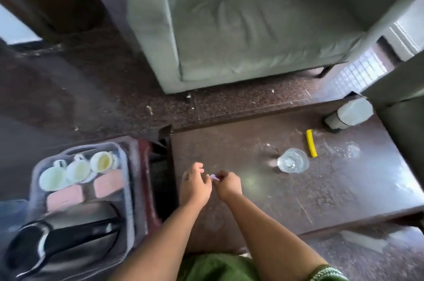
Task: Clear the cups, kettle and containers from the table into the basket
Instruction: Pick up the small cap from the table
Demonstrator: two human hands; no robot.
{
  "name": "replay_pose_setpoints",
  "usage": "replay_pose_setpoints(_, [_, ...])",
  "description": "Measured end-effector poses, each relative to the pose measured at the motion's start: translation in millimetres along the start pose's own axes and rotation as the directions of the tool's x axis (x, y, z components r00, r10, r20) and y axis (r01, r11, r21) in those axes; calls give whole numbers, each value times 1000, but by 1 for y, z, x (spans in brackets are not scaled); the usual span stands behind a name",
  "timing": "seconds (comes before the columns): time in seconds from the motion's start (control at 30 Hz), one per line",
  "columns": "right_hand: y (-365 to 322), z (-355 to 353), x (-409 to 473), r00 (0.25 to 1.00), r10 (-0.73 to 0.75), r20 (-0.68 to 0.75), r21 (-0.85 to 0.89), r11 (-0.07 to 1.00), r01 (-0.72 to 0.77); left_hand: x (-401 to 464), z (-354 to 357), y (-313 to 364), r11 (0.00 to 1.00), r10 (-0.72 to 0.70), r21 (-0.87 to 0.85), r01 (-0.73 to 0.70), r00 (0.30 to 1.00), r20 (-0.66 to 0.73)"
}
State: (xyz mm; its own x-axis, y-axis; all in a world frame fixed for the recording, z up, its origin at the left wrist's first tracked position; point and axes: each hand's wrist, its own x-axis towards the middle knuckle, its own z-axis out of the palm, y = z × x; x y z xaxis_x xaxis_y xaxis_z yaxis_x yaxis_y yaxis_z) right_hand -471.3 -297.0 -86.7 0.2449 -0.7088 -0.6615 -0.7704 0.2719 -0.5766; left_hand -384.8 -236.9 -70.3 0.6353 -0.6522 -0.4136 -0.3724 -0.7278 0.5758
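Most of the clearing looks done, by my reckoning: the basket [128,172] on my left already carries the black kettle [59,241] at its near end, two pink containers [65,197] in the middle and three cups [78,171] at the far end. On the dark table [252,200] in front of me I see a clear glass [293,161] standing well to my right, a pale lidded container [348,115] lying tilted at the far right corner, and a yellow comb [311,146] between them. My left hand [195,185] hovers over the table's near left corner, fingers loosely curled and holding nothing I can make out. My right hand [228,183] is just beside it, fingertips pinching a small pinkish scrap [213,176]; what it is I cannot tell. Next, I judge, I must be rid of the scrap, then reach right for the glass and carry it upright across to the basket.
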Motion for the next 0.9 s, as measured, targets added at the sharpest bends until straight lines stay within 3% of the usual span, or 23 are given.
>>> replay_pose_setpoints(0.2, [-127,67,-30,980,-200,-23,85,976,201,5,-126,-33,994,101,-10,-109,950,-296])
replay_pose_setpoints(0.37, [-199,140,-62,936,-348,61,9,937,348,11,-222,-76,996,21,-72,-58,902,-431])
replay_pose_setpoints(0.5, [-229,199,-73,905,-370,210,-114,910,398,24,-273,-131,979,-182,-143,145,938,-295])
replay_pose_setpoints(0.63, [-238,240,-63,877,-301,374,-294,859,420,32,-298,-185,931,-318,-240,274,933,-168])
replay_pose_setpoints(0.8, [-236,266,-40,867,-255,428,-487,744,459,40,-302,-227,892,-387,-304,333,912,-135])
replay_pose_setpoints(0.9, [-230,276,-30,824,-233,517,-571,623,535,45,-296,-236,885,-387,-312,345,918,-83])
